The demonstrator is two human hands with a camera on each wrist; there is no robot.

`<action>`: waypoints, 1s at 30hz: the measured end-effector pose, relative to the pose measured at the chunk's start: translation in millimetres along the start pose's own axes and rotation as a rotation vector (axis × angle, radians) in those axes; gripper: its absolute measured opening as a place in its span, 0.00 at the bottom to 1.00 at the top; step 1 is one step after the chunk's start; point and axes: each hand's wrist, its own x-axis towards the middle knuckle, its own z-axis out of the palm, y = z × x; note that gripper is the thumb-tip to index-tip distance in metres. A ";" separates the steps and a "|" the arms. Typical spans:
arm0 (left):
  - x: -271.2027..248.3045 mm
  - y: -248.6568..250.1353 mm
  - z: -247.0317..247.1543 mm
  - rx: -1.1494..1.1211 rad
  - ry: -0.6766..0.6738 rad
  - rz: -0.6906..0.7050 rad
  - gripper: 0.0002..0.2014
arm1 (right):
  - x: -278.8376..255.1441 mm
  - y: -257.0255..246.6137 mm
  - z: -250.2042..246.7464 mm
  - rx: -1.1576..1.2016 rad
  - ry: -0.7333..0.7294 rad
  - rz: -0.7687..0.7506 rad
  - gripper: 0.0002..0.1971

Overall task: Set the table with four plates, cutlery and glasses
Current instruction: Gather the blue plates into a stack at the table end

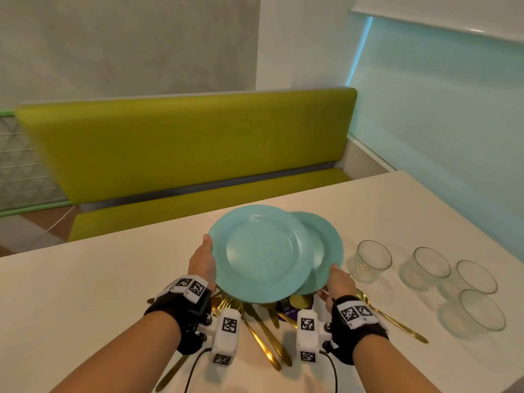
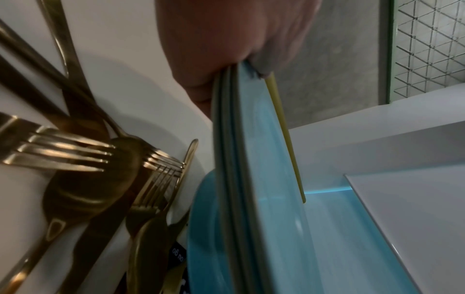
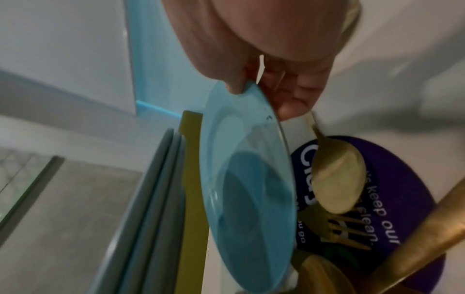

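My left hand [image 1: 205, 256] grips the left rim of a stack of teal plates [image 1: 261, 252], held above the table, thumb on top. The left wrist view shows the hand [image 2: 226, 49] pinching several stacked rims [image 2: 234, 159]. My right hand [image 1: 337, 279] pinches the near right rim of a single teal plate [image 1: 326, 245], which sits partly under the stack. In the right wrist view its thumb and fingers [image 3: 236, 79] clamp that plate [image 3: 246, 179]. Gold cutlery [image 1: 266, 333] lies heaped on the table under the plates.
Several empty glasses [image 1: 371, 259] stand on the white table [image 1: 99, 293] to the right. A long gold piece [image 1: 397, 321] lies beside them. A purple round sticker [image 3: 402, 179] sits under the cutlery. A green bench [image 1: 184, 143] runs along the table's far side.
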 end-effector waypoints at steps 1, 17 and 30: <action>-1.1 1.1 -2.0 0.000 -0.008 0.011 0.29 | -3.9 -1.9 3.1 0.003 -0.006 -0.033 0.22; -12.2 -1.4 -116.3 0.143 -0.031 0.288 0.21 | -112.0 29.1 93.9 0.138 0.016 -0.074 0.23; 12.8 -17.3 -283.1 0.479 0.138 0.280 0.22 | -199.7 85.8 230.6 0.041 -0.195 0.023 0.32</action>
